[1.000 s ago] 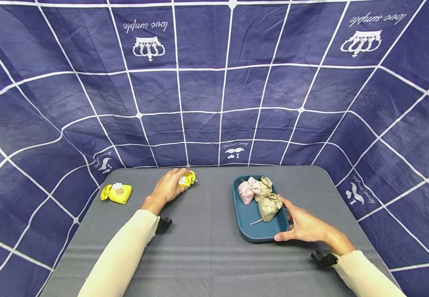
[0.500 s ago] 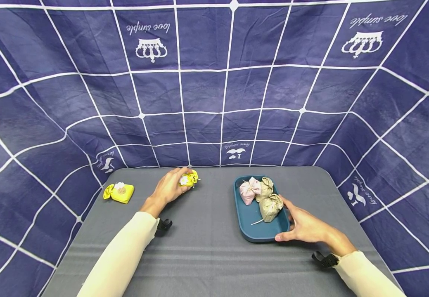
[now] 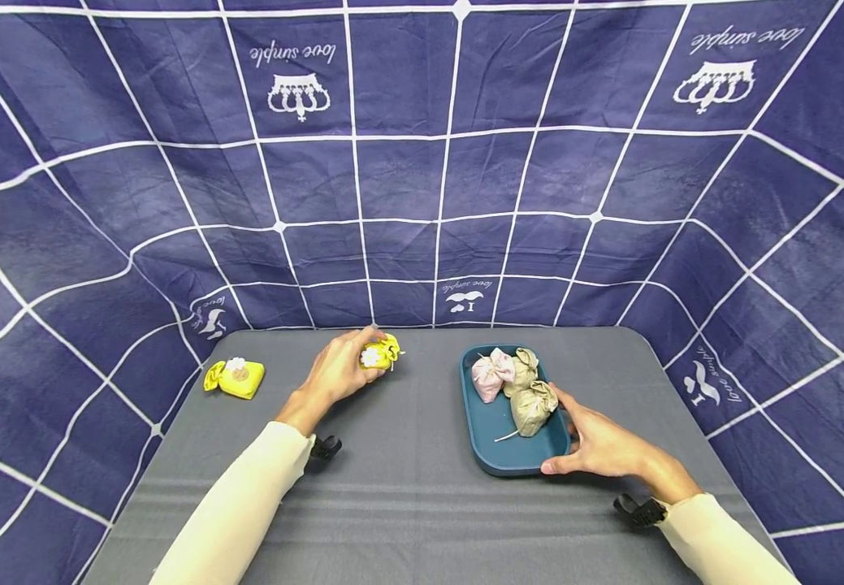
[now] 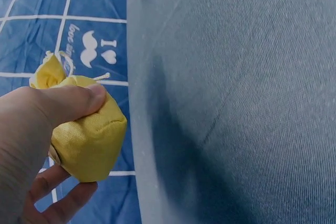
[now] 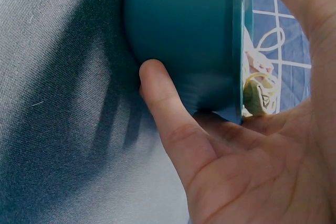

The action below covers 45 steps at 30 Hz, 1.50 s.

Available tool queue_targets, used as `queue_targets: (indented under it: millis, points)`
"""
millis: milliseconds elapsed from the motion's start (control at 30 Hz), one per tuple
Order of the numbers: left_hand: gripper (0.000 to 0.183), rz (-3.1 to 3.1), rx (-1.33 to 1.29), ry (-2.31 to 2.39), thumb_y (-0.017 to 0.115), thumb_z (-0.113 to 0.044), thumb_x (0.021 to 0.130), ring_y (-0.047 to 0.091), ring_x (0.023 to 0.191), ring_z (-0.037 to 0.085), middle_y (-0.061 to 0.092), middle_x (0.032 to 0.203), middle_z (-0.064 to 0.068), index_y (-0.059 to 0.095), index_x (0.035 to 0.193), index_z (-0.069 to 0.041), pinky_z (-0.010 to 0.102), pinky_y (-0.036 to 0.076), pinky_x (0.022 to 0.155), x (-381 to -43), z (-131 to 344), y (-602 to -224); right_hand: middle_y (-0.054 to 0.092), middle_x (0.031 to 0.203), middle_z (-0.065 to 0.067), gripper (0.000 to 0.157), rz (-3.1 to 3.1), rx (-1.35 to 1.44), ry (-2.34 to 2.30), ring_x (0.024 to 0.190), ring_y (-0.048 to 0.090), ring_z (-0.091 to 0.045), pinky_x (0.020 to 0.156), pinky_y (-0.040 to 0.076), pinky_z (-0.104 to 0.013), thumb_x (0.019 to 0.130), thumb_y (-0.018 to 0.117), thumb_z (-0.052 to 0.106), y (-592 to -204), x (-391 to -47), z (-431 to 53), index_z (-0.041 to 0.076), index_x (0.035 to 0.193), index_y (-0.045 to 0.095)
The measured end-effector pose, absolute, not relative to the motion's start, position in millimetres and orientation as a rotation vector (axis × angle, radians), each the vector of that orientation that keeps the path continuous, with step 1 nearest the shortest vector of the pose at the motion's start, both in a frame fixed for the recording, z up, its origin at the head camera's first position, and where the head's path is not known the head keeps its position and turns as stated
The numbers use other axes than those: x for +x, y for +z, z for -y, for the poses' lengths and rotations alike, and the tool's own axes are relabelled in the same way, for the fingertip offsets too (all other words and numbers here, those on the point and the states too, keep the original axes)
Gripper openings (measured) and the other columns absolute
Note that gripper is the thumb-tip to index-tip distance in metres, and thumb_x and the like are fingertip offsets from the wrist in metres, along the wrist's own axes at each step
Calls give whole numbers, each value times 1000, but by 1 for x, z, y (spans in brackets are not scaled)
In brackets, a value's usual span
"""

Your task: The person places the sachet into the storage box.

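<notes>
Thumb and fingers of my left hand (image 3: 339, 367) pinch a small yellow cloth drawstring pouch (image 3: 378, 353) with a white flower on it. In the left wrist view, this pouch (image 4: 92, 135) hangs over the table's edge line, its gathered neck and cord beyond the thumb. My right hand (image 3: 604, 443) holds the near right corner of a dark teal tray (image 3: 487, 465); one finger lies along the tray's outer wall (image 5: 184, 30) in the right wrist view. Inside the tray sit a pink pouch (image 3: 486, 390) and two beige pouches, one (image 3: 530, 413) nearest the right hand.
A second yellow pouch (image 3: 240, 380) with a white flower lies at the back left of the grey table (image 3: 422, 520). A blue cloth with white grid lines (image 3: 407, 179) rises behind the table and along both sides.
My left hand has moved slightly to the right with the yellow pouch and appears raised a little. The right hand and the tray have stayed in place.
</notes>
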<state>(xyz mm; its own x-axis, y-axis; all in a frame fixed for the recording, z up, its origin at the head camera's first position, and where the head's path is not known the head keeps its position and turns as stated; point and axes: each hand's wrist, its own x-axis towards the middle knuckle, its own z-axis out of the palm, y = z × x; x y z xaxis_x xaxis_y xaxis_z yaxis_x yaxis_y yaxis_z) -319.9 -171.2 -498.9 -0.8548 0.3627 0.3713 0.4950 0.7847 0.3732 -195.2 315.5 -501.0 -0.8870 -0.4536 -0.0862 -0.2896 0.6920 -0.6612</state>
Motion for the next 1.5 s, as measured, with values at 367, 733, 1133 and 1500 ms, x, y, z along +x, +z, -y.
queue_targets:
  millis: [367,733,1133,1500]
  points:
    - [59,2641,-710,-725,102,-26,90,83,117,34,85,136,10,72,140,-21,57,66,98,-310,158,-490,78,130,-23,141,-2669,-599,-978,104,75,-17,87,61,-32,83,106,42,-501,-194,-317,-8,180,17]
    - [62,2603,-703,-742,102,-26,90,81,110,32,83,134,10,71,144,-22,53,66,93,-297,146,-481,78,130,-23,142,-2667,-597,-976,106,77,-16,88,63,-31,83,106,42,-501,-195,-318,-7,181,17]
    - [63,2576,-735,-789,100,-26,91,80,110,28,83,133,7,68,146,-20,49,67,94,-284,129,-478,74,142,-32,140,-2647,-609,-1002,113,80,-24,92,65,-34,84,106,40,-502,-193,-315,-9,180,16]
    - [66,2571,-757,-793,100,-29,92,82,109,28,84,133,10,67,148,-20,48,68,92,-274,112,-472,75,141,-31,142,-2649,-604,-981,114,81,-24,93,64,-33,84,106,42,-501,-195,-316,-8,180,15]
